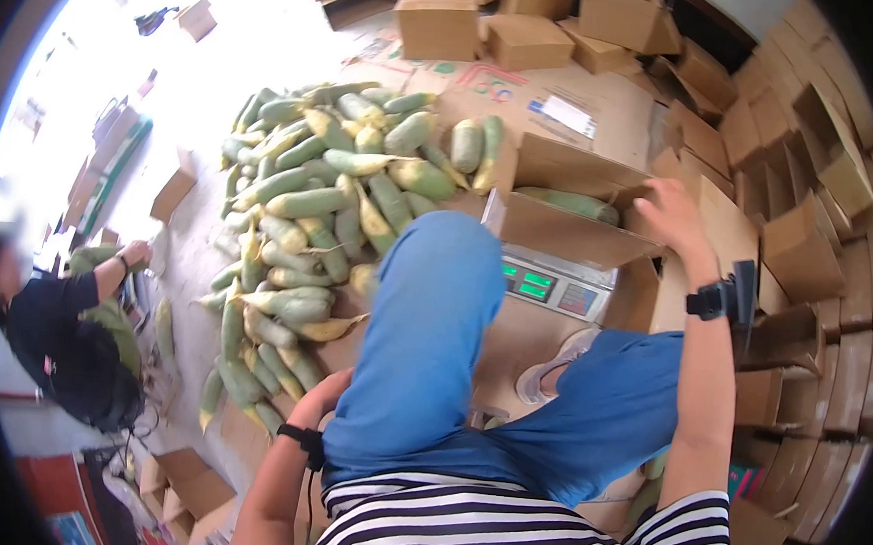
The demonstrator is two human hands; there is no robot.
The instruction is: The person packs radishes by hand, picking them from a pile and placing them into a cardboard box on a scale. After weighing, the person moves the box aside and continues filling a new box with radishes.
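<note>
The fingers of the right hand [671, 218] curl at the right end of the open carton [581, 237], upper right; I cannot tell whether they grip. Just left of them the green vegetable [570, 203] lies inside, long axis roughly crosswise; the left hand [325, 395], farther off at lower left, has its fingers hidden.

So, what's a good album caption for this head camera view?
Right hand at an open box on a scale, beside heaped green vegetables.
</note>
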